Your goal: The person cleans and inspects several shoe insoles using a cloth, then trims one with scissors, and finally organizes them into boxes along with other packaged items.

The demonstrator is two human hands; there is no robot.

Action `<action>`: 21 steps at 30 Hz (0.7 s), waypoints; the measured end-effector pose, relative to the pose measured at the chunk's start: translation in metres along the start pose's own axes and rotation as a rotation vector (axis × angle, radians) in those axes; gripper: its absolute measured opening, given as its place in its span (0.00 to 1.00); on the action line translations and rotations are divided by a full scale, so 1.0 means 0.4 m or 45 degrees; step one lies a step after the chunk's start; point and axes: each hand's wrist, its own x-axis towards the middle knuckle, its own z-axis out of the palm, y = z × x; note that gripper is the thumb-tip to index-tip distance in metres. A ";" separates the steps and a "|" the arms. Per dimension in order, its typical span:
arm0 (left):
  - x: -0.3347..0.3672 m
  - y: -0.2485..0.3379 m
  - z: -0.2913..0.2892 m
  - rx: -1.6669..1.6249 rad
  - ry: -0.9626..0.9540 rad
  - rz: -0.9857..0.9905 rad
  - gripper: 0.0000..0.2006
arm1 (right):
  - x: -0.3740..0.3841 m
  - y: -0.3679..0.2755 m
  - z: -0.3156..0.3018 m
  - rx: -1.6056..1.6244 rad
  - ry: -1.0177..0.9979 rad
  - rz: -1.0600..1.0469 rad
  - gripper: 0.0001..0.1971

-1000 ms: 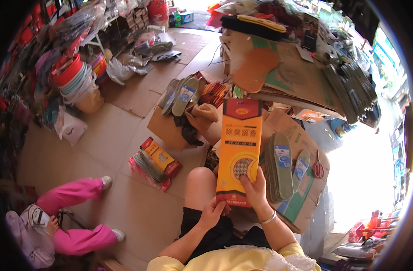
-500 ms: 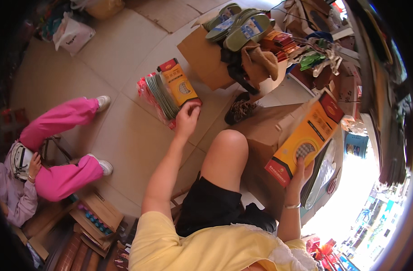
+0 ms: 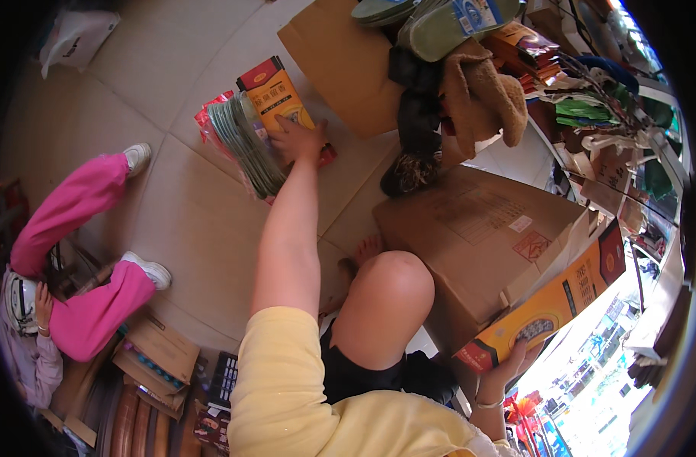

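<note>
My left hand (image 3: 298, 141) lies with fingers spread on a flat yellow and red packet (image 3: 279, 91). That packet rests at the right of a bundle of thin grey-green layers (image 3: 243, 145) in clear and red wrapping, on the tiled floor. On the right, my right hand (image 3: 508, 372) grips the lower end of a long yellow and red packet (image 3: 565, 293) with a round printed picture. This packet is held slanting along the side of a large brown cardboard box (image 3: 477, 228). My right fingers are partly hidden behind it.
Green slippers (image 3: 439, 30) lie on another carton (image 3: 336, 68), with brown cloth (image 3: 477, 99) beside it. A person in pink trousers (image 3: 81, 198) sits at the left near an open box of small items (image 3: 157, 343). A white bag (image 3: 77, 38) stands far left.
My left hand has gone from pinching the packet's near corner to spreading over its face. The right hand has lowered its packet and turned it flatter beside the box. The view has shifted.
</note>
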 end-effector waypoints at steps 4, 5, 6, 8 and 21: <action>-0.001 0.021 -0.021 0.057 -0.051 -0.197 0.58 | 0.004 0.003 0.000 -0.045 0.039 -0.022 0.23; 0.004 0.015 -0.016 0.064 -0.051 -0.199 0.58 | 0.008 0.007 -0.004 -0.079 0.032 -0.038 0.24; 0.010 0.010 -0.009 0.137 0.002 -0.211 0.59 | 0.010 0.007 -0.005 -0.079 0.033 -0.031 0.24; 0.019 0.008 -0.009 0.219 0.051 -0.214 0.60 | 0.008 0.005 -0.007 -0.073 -0.017 -0.007 0.26; -0.100 -0.234 -0.153 -1.574 -0.623 0.130 0.41 | 0.012 0.013 -0.015 0.044 -0.088 -0.091 0.25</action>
